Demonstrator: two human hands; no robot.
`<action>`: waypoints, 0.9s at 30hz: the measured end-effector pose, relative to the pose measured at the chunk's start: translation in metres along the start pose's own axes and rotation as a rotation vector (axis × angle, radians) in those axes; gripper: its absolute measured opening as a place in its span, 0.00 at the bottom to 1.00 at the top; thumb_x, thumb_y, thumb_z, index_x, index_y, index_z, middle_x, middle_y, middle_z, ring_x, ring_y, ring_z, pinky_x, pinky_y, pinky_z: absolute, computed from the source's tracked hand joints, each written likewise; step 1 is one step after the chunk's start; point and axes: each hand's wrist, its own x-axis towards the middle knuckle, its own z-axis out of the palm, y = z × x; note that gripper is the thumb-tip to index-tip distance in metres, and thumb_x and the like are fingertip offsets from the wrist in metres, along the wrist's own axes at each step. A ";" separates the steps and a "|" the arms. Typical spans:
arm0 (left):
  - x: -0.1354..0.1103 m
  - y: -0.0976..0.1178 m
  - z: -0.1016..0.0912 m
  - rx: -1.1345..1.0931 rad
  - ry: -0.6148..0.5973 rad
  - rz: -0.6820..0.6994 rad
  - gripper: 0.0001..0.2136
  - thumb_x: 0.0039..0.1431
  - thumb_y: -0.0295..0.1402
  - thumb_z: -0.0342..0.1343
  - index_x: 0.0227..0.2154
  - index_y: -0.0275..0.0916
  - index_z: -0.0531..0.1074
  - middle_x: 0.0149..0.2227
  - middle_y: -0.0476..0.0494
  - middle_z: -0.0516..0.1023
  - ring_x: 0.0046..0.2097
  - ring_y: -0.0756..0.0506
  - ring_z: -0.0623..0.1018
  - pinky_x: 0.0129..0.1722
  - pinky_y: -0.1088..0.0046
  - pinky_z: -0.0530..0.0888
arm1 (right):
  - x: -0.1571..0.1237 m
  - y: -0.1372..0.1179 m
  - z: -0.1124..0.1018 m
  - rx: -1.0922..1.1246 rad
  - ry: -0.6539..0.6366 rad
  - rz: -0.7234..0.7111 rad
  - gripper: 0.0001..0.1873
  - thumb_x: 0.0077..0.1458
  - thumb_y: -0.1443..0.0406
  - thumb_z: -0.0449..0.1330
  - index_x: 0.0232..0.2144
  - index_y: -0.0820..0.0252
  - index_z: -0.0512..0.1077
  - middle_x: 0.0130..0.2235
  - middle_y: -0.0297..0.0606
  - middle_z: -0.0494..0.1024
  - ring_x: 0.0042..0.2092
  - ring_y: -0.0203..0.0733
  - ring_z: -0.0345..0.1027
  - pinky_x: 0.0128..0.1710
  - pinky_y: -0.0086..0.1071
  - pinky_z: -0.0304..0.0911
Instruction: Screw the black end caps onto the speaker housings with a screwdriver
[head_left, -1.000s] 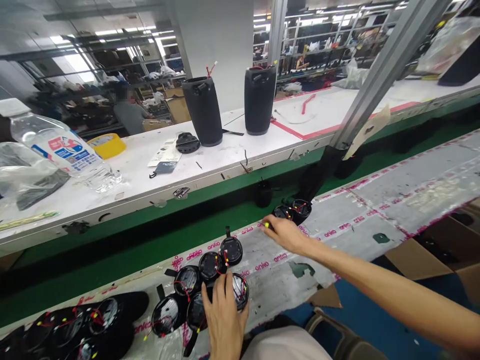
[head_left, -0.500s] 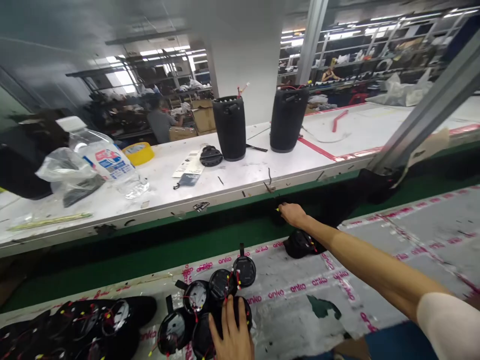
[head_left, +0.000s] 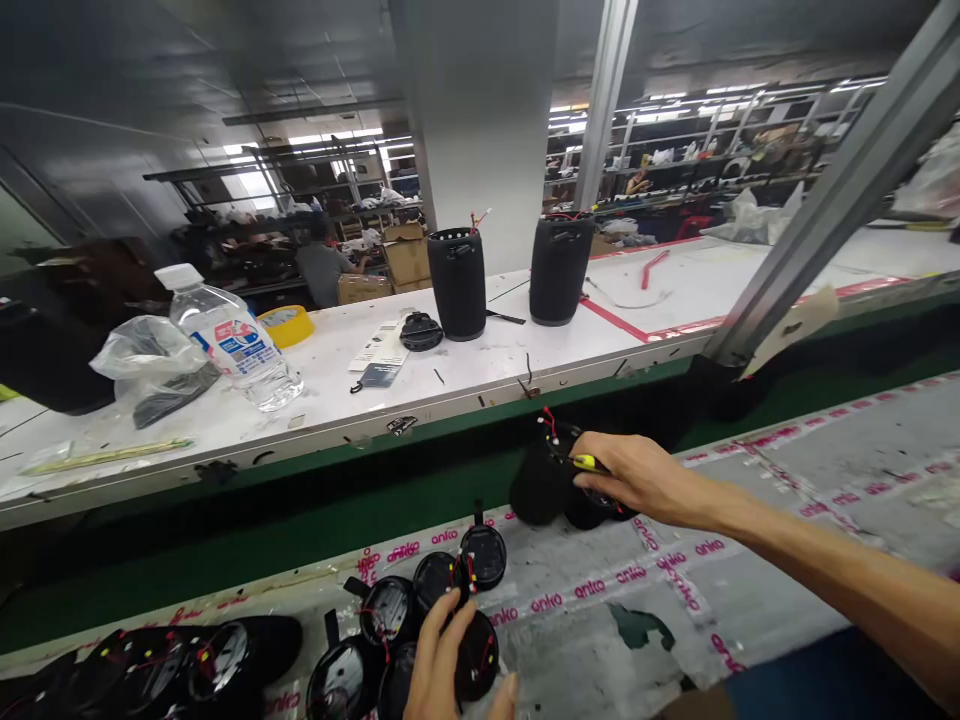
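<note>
My right hand point(head_left: 619, 475) is pinched at the top rim of a black fabric-covered cylinder point(head_left: 541, 485). Red wires with a white plug stick up from this cylinder. A small yellow piece shows at the right fingertips; its kind is unclear. Just behind the fingers lies another dark round part point(head_left: 589, 512), mostly covered by the hand. My left hand point(head_left: 442, 670) is at the bottom, fingers and thumb apart, over a cluster of black round caps point(head_left: 388, 608) with red and yellow wires. One cap point(head_left: 478, 655) sits between its fingers and thumb, seemingly not gripped.
More black cylinders with wires point(head_left: 225, 660) lie at lower left. On the white shelf point(head_left: 480, 375) stand two black cylinders point(head_left: 457, 285), a water bottle point(head_left: 236, 340), yellow tape point(head_left: 286, 326) and a black cap point(head_left: 421, 331). A metal post point(head_left: 817, 215) rises at right. A person point(head_left: 319, 262) sits beyond.
My right hand has come nearer from the dark gap under the shelf, bringing a black cylinder over the plastic-covered surface. My left hand has lifted and spread from the caps. The view has shifted slightly.
</note>
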 end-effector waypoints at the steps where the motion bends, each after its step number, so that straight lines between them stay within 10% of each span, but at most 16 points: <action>1: 0.010 0.011 -0.005 -0.171 -0.068 -0.055 0.23 0.53 0.43 0.63 0.53 0.46 0.77 0.61 0.37 0.72 0.63 0.29 0.71 0.64 0.45 0.65 | -0.011 -0.014 -0.010 0.135 -0.042 -0.009 0.08 0.66 0.60 0.55 0.38 0.57 0.68 0.36 0.34 0.74 0.36 0.41 0.68 0.35 0.31 0.58; 10: 0.035 0.081 -0.024 -1.112 -0.646 -0.472 0.46 0.42 0.54 0.68 0.64 0.41 0.65 0.61 0.31 0.72 0.64 0.24 0.69 0.63 0.41 0.63 | -0.042 -0.090 0.007 0.945 -0.454 -0.053 0.17 0.57 0.55 0.67 0.32 0.59 0.66 0.28 0.25 0.62 0.29 0.32 0.52 0.27 0.27 0.51; 16: 0.000 0.062 -0.041 -1.177 -0.459 -0.723 0.43 0.46 0.49 0.66 0.66 0.46 0.62 0.56 0.34 0.77 0.58 0.27 0.76 0.59 0.45 0.69 | -0.057 -0.119 0.033 0.480 -0.126 -0.011 0.13 0.68 0.56 0.56 0.51 0.49 0.67 0.47 0.33 0.75 0.48 0.42 0.69 0.44 0.34 0.60; 27: -0.038 0.063 -0.059 -1.200 -0.326 -0.711 0.46 0.45 0.49 0.66 0.67 0.43 0.59 0.56 0.33 0.77 0.58 0.28 0.75 0.61 0.45 0.66 | -0.075 -0.156 0.065 -0.135 -0.127 -0.407 0.05 0.71 0.65 0.49 0.42 0.56 0.64 0.32 0.33 0.73 0.27 0.42 0.66 0.24 0.38 0.40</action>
